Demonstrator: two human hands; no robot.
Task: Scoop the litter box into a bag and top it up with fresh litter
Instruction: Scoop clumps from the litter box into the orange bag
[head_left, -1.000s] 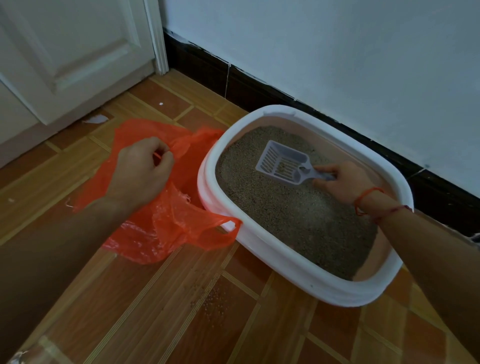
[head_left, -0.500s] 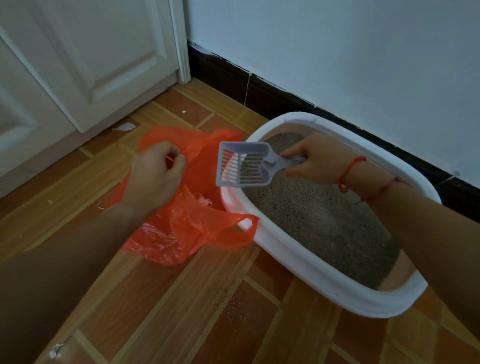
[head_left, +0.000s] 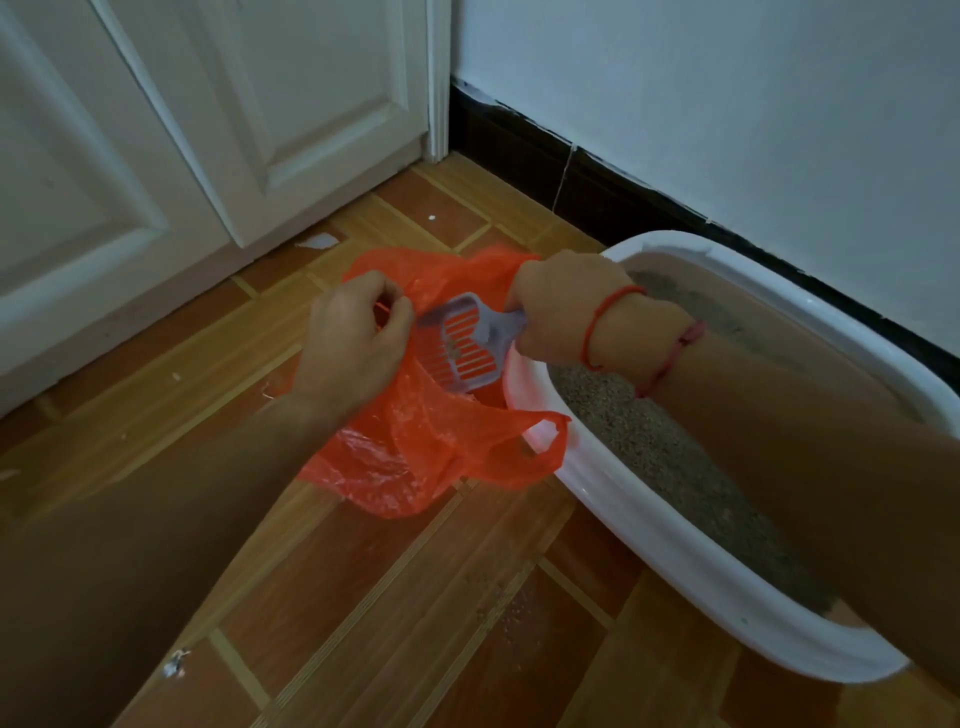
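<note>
The right hand (head_left: 550, 306), grip closed on the slotted scoop (head_left: 467, 345), has moved it from the litter box (head_left: 675, 545) to over the orange bag (head_left: 415, 441), which the left hand (head_left: 353, 338) pinches open for dumping.

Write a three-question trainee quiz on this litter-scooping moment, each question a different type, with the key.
1. True or false: the scoop is held over the open mouth of the orange bag.
2. What is the left hand pinching? A: the bag's edge. B: the scoop. C: nothing.
3. Fill in: the right hand grips the scoop by its ____.
Key: 1 true; 2 A; 3 handle.
</note>
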